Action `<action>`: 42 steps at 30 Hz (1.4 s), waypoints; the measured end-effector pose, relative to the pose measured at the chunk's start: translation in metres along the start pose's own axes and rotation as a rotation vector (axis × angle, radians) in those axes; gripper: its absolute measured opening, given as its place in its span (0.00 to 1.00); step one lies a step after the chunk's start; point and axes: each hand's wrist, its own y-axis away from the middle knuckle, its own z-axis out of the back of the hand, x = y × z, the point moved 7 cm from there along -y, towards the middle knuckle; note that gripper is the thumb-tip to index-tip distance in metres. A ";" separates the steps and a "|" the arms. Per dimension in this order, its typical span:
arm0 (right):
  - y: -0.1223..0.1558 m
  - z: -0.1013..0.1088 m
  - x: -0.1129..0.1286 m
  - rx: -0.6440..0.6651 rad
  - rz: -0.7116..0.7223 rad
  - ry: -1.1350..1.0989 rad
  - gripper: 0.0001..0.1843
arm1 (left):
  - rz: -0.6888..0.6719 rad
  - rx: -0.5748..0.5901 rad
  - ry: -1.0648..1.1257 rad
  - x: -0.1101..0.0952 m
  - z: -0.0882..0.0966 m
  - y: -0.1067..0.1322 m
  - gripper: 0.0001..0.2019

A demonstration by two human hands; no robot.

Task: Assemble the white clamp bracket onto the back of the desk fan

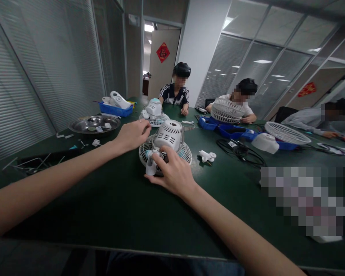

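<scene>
A white fan motor housing (169,134) lies on a white fan grille (184,152) on the dark green table (109,207). My left hand (132,134) is closed in a loose fist against the housing's left side, fingers curled near its top edge. My right hand (174,172) rests on the near side of the assembly, fingers gripping the white neck piece (151,165) at the front. What the left fingers pinch is too small to see.
A small white plastic part (207,156) lies right of the fan. A black cable (243,153) coils beyond it. A metal dish (94,125) and blue tray (115,109) sit left. Another fan (154,112) stands behind. Three other people work across the table among blue trays and grilles (286,133).
</scene>
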 end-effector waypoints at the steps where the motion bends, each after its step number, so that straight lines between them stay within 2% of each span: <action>1: -0.004 -0.001 -0.001 0.021 -0.027 0.015 0.28 | 0.017 -0.029 -0.069 0.005 -0.004 -0.011 0.13; 4: -0.018 -0.007 -0.008 0.071 -0.106 0.048 0.28 | 0.058 -0.100 -0.190 0.023 -0.019 -0.042 0.13; 8: -0.035 -0.020 -0.033 0.089 -0.204 0.065 0.28 | 0.131 -0.147 -0.203 0.058 -0.040 -0.079 0.18; 11: -0.047 -0.033 -0.059 0.100 -0.285 0.068 0.28 | 0.286 -0.189 -0.122 0.091 -0.051 -0.106 0.25; 13: -0.054 -0.042 -0.078 0.101 -0.362 0.072 0.28 | 0.328 -0.183 -0.057 0.107 -0.056 -0.126 0.28; 16: -0.064 -0.056 -0.109 0.092 -0.486 0.076 0.28 | 0.302 -0.165 -0.007 0.119 -0.058 -0.158 0.30; 21: -0.080 -0.087 -0.167 0.119 -0.569 0.041 0.30 | 0.182 -0.046 0.192 0.131 -0.071 -0.201 0.24; 25: -0.092 -0.110 -0.216 0.160 -0.533 0.006 0.28 | 0.205 -0.038 0.329 0.144 -0.096 -0.217 0.22; 29: -0.103 -0.123 -0.260 0.205 -0.501 0.038 0.26 | 0.284 -0.014 0.405 0.154 -0.127 -0.216 0.21; 33: -0.119 -0.128 -0.288 0.214 -0.484 0.057 0.23 | 0.260 -0.085 0.389 0.149 -0.125 -0.206 0.21; 36: -0.133 -0.126 -0.289 0.129 -0.553 0.089 0.21 | 0.221 -0.069 0.349 0.135 -0.115 -0.198 0.21; 38: -0.139 -0.118 -0.272 0.031 -0.627 0.115 0.18 | 0.214 -0.055 0.312 0.124 -0.108 -0.191 0.21; 40: -0.143 -0.106 -0.237 -0.051 -0.620 0.104 0.16 | 0.232 -0.058 0.262 0.112 -0.100 -0.182 0.21; 42: -0.144 -0.084 -0.183 -0.198 -0.415 -0.008 0.13 | 0.258 -0.069 0.189 0.097 -0.091 -0.171 0.22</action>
